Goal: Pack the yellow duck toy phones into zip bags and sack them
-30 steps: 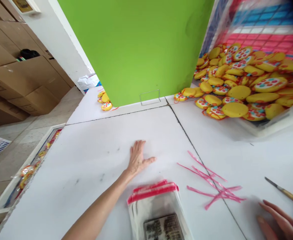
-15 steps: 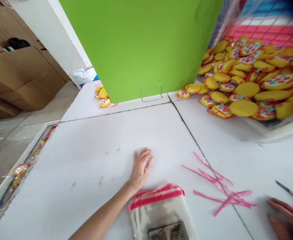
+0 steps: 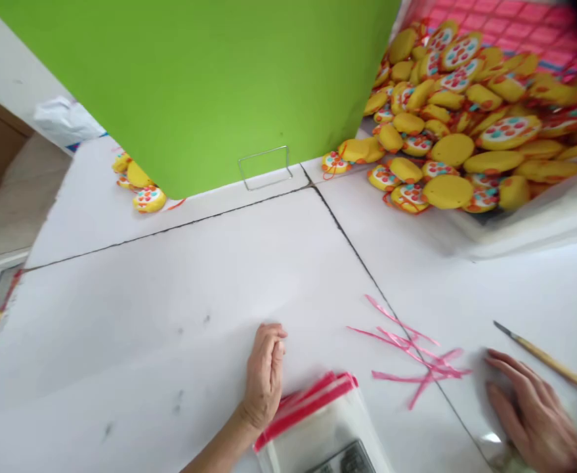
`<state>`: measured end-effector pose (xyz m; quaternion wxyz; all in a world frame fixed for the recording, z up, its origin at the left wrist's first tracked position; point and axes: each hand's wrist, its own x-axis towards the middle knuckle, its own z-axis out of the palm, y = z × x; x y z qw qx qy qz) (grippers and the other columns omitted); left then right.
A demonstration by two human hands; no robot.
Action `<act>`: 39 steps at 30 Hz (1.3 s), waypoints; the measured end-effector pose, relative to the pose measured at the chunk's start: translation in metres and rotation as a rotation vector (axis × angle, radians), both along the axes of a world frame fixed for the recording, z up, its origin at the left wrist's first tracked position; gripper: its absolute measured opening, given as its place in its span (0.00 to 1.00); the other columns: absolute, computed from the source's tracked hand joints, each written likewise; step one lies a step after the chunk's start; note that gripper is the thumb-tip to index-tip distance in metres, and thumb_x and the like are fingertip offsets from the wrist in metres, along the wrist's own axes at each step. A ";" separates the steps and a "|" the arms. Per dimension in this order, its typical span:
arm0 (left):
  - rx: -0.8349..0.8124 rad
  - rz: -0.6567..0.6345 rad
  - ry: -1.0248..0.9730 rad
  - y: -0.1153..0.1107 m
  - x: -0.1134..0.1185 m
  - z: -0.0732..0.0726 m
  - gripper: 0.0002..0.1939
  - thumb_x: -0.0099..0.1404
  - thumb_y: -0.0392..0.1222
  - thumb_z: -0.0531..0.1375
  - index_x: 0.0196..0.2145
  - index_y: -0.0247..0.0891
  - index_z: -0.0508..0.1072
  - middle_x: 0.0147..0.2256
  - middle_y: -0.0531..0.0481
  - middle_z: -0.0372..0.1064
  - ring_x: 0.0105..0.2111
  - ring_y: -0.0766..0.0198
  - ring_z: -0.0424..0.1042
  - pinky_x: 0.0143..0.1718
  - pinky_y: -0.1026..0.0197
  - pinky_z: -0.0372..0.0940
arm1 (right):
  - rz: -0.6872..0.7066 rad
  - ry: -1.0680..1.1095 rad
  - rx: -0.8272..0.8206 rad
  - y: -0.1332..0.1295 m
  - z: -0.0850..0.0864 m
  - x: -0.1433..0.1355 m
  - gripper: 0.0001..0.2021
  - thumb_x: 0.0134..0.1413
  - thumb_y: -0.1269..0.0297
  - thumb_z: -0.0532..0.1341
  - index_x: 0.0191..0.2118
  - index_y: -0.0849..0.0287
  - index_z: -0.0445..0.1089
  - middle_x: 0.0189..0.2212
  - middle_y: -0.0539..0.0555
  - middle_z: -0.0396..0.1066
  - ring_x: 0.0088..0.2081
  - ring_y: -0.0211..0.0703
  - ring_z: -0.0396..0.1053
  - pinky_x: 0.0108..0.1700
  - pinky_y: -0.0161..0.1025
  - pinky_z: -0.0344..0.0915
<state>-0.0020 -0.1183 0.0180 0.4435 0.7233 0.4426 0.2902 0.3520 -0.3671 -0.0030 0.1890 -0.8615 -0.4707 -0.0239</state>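
My left hand (image 3: pixel 263 378) rests on the white table, fingers curled in and thumb alongside, with nothing seen in it. Right beside its wrist lies a stack of clear plastic bags (image 3: pixel 312 433) with red top strips. A dark, flat rectangular object (image 3: pixel 347 458) sits on the bags, cut off by the lower frame edge. At the right, my right hand (image 3: pixel 532 407) lies on the table with fingers stretched out, holding nothing visible. Near its fingertips is a thin tool with a wooden handle and dark tip (image 3: pixel 547 358). Between the hands several pink ribbon strips (image 3: pixel 423 361) lie crossed.
A tall green panel (image 3: pixel 209 85) stands at the back, a wire handle (image 3: pixel 266 167) at its foot. Many yellow painted oval pieces (image 3: pixel 448 192) spill from a lined container at the right. A few more (image 3: pixel 149 199) lie left of the panel. Dark seams cross the table.
The view has shifted and turned. My left hand has drawn back closer to the bags and its fingers have curled in. My right hand has come further into view, flat on the table.
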 end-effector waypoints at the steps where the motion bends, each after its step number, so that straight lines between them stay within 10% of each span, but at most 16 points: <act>1: -0.015 -0.009 0.008 -0.001 -0.001 0.000 0.13 0.71 0.42 0.44 0.38 0.40 0.66 0.40 0.45 0.66 0.45 0.59 0.66 0.45 0.57 0.62 | 0.055 0.003 -0.036 -0.003 -0.001 0.003 0.16 0.60 0.55 0.52 0.47 0.57 0.67 0.50 0.62 0.69 0.53 0.56 0.66 0.53 0.47 0.62; 11: -0.113 -0.022 0.207 0.035 -0.021 0.005 0.14 0.71 0.48 0.44 0.42 0.41 0.66 0.42 0.45 0.67 0.34 0.61 0.68 0.38 0.59 0.65 | 0.126 -0.066 -0.118 -0.011 -0.006 -0.002 0.21 0.60 0.65 0.52 0.59 0.52 0.56 0.57 0.60 0.62 0.56 0.59 0.63 0.54 0.50 0.62; 17: -0.092 -0.167 0.106 0.061 0.060 0.023 0.14 0.71 0.47 0.44 0.42 0.40 0.64 0.36 0.48 0.66 0.29 0.63 0.65 0.33 0.60 0.64 | 0.160 -0.134 -0.143 -0.016 -0.013 -0.003 0.26 0.59 0.62 0.50 0.62 0.56 0.50 0.57 0.64 0.59 0.56 0.64 0.61 0.51 0.59 0.64; 23: -0.053 -0.585 -0.093 0.012 0.148 0.037 0.12 0.71 0.41 0.43 0.30 0.40 0.59 0.30 0.49 0.63 0.33 0.62 0.64 0.35 0.61 0.62 | 0.173 -0.181 -0.157 -0.012 -0.010 -0.006 0.26 0.59 0.64 0.50 0.63 0.60 0.50 0.57 0.65 0.60 0.55 0.62 0.61 0.50 0.56 0.64; 39: 0.143 -0.856 0.054 0.000 0.173 0.000 0.14 0.68 0.38 0.48 0.25 0.40 0.64 0.24 0.49 0.64 0.26 0.61 0.65 0.28 0.60 0.62 | 0.214 -0.358 -0.158 -0.015 -0.015 -0.003 0.27 0.56 0.64 0.52 0.61 0.64 0.55 0.53 0.63 0.67 0.51 0.57 0.68 0.45 0.49 0.68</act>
